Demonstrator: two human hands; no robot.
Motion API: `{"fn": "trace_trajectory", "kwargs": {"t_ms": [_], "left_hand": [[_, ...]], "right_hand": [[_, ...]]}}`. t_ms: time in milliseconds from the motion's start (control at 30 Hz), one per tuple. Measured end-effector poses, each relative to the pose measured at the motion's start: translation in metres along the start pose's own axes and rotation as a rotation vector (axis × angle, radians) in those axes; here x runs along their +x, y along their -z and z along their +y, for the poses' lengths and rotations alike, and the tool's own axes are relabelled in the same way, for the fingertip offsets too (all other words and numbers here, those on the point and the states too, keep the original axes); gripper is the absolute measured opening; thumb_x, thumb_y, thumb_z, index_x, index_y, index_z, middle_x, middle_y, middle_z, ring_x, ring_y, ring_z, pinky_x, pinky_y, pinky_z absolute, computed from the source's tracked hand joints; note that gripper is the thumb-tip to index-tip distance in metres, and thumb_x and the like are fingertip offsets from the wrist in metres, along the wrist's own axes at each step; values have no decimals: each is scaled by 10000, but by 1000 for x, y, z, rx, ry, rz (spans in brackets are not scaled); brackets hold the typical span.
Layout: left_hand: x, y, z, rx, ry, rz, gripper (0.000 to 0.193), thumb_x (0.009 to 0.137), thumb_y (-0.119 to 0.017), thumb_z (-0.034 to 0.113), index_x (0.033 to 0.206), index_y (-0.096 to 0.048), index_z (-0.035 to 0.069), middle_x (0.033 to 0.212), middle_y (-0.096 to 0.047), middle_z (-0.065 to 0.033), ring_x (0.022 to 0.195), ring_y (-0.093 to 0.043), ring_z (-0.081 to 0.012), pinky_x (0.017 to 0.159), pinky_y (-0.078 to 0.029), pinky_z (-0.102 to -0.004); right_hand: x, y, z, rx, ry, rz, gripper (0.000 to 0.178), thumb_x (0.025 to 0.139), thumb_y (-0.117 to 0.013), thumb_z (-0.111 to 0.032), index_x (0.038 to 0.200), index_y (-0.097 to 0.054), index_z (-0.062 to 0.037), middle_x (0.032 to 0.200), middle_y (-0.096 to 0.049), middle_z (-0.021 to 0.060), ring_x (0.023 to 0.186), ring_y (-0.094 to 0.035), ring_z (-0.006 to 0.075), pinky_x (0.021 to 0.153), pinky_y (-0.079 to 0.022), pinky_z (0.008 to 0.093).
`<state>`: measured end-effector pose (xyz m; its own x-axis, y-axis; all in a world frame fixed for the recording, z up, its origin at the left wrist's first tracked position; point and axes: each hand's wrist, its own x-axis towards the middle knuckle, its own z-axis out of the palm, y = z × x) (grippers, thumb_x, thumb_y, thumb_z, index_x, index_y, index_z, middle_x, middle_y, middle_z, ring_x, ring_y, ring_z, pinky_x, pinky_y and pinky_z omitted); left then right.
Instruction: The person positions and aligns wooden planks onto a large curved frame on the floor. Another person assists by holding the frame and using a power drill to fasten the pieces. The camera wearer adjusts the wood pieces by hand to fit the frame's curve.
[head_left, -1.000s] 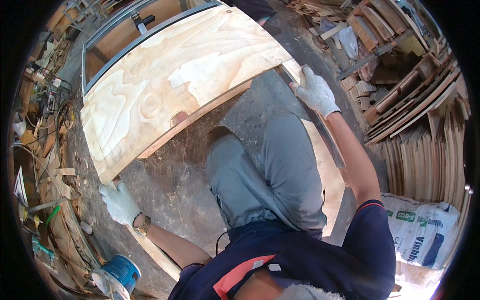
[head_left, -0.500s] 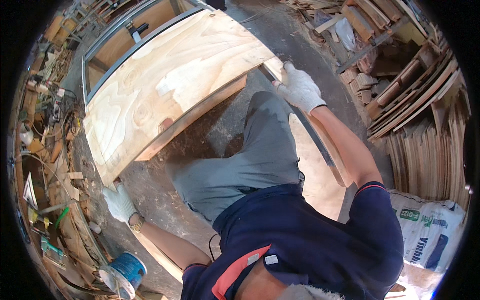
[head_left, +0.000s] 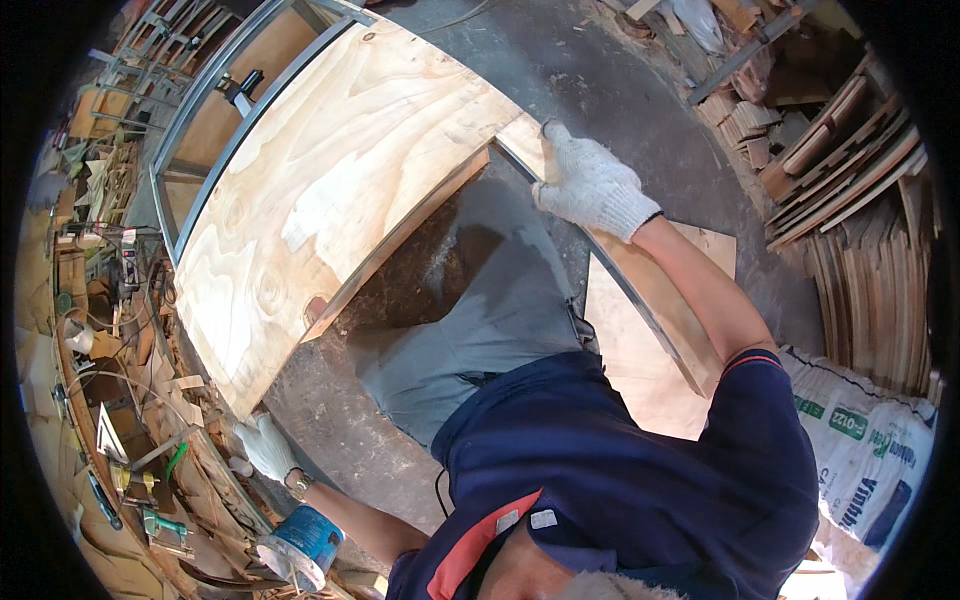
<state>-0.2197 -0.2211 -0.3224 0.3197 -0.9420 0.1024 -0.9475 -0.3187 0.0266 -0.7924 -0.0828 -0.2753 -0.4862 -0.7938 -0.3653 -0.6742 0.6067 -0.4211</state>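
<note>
A large pale plywood panel (head_left: 330,200) with knots and wavy grain lies over a frame in front of me. My right hand (head_left: 597,183), in a white knit glove, is closed around a long wooden rail (head_left: 655,300) with a dark metal strip along its inner side. This rail runs from the panel's right corner back toward my body. At the panel's near left corner is my left hand (head_left: 267,448), gloved as well and closed on the edge; its fingertips are partly hidden. My legs are between the two hands, below the panel's near edge.
Beyond the panel stands a grey metal frame (head_left: 165,195) with a black clamp (head_left: 240,92). Wood scraps and tools crowd the left, near a blue bucket (head_left: 308,540). Stacked boards (head_left: 865,290) and a white sack (head_left: 860,450) stand at right. A plywood sheet (head_left: 640,350) lies beneath the rail.
The view has shifted and turned slightly, so the left-side clutter and bucket appear farther right. Both hands keep their places at the panel corner and the rail.
</note>
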Motion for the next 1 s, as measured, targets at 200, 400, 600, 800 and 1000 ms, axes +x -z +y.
{"fn": "trace_trajectory", "kwargs": {"t_ms": [200,400,600,800,1000], "left_hand": [[1,-2,1,-25,11,-2,595,899,-536,464,1297,-524,22,963,-675,-328,821,-664,-476,695,-454,-573],[0,-1,5,19,64,-29,589,902,-533,471,1287,-526,24,971,-684,-312,828,-668,-473,701,-457,-574],[4,-3,-1,38,33,0,584,907,-532,477,1248,-520,3,1007,-679,-336,851,-659,-502,750,-454,-604],[8,-6,3,122,30,27,688,913,-471,588,1244,-558,-9,1116,-691,-307,920,-680,-472,838,-494,-573],[12,-11,0,116,53,41,777,919,-444,672,1344,-553,30,1193,-691,-284,997,-697,-444,835,-528,-549]], "right_hand": [[4,-1,-1,-9,-10,-12,668,847,-722,-339,1378,-464,-28,1115,-673,314,1067,-673,462,899,-534,521],[2,-3,2,6,8,1,661,845,-727,-336,1362,-466,-20,1088,-679,326,1063,-676,466,898,-533,526],[6,-14,8,-41,87,113,676,827,-717,-365,1358,-481,-20,1073,-685,325,1021,-682,477,879,-544,517],[-2,-11,11,-79,149,172,654,835,-717,-389,1365,-553,-42,1126,-700,286,1045,-693,425,908,-547,477],[-3,-9,8,-28,205,222,540,846,-638,-365,1185,-515,37,1050,-680,342,998,-670,509,867,-525,558]]}}
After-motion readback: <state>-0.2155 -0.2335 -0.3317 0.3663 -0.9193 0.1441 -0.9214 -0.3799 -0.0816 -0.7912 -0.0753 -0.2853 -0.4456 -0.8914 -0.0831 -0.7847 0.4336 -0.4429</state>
